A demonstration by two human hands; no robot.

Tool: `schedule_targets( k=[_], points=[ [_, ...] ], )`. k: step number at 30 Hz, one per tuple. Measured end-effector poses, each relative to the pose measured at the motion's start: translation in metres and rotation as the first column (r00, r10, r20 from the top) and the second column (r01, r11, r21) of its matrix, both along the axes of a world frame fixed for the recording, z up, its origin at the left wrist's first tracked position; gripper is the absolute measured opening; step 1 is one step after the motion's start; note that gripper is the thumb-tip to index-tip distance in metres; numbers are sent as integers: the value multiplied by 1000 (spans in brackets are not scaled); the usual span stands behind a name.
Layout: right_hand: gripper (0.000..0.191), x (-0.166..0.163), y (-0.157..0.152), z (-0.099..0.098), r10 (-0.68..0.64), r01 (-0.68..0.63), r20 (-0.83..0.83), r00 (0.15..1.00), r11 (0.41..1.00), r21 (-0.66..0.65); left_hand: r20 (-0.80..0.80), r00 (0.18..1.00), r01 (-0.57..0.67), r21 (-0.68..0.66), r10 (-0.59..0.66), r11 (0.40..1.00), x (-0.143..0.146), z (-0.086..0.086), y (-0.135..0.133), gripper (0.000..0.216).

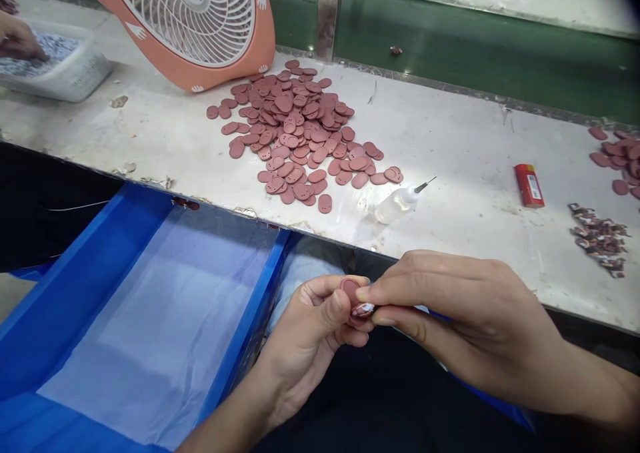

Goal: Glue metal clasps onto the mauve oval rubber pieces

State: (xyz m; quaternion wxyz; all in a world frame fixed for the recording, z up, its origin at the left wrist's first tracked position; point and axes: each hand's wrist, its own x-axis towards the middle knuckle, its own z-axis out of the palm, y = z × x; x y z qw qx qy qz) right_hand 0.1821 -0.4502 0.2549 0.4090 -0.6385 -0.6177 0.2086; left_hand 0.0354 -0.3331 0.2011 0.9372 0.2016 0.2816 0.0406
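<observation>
Between the thumb and fingers of my left hand [305,339] is a reddish-brown oval disc [349,289]. My right hand [470,319] pinches a small painted figure [364,310], white and brown, at the disc's lower part. The figure meets the disc there; whether they are stuck together I cannot tell. Both hands are in front of the bench edge, above my lap. Beyond them on the bench lies a heap of similar discs [300,126], some with small holes. A clear needle-tipped bottle [397,206] is beside the heap.
An orange fan [175,73] stands behind the heap. To the right are a small red block [529,186], several painted figures [600,239] and more discs [623,156]. A lined blue crate [95,253] sits below left. Another person's hand [17,38] reaches into a white tub [83,73].
</observation>
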Motion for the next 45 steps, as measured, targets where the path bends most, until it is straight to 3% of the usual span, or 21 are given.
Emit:
schedule_targets(
  k=[10, 31, 40, 45],
  points=[
    [21, -1, -1, -3, -11, 11, -13, 1000, 1000, 7, 10, 1000, -1, -23, 1, 1000, 2, 0, -1, 16],
    [12, -1, 8, -10, -20, 19, 9, 1000, 998, 66, 59, 997, -40, -88, 45, 995, 1, -6, -1, 15],
    [24, 4, 7, -7, 28, -29, 53, 998, 1000, 9, 92, 996, 3, -73, 4, 997, 3, -17, 3, 23],
    [34, 6, 5, -8, -43, 42, 68, 997, 999, 20, 53, 999, 1, -95, 5, 995, 3, -17, 7, 34]
  ],
)
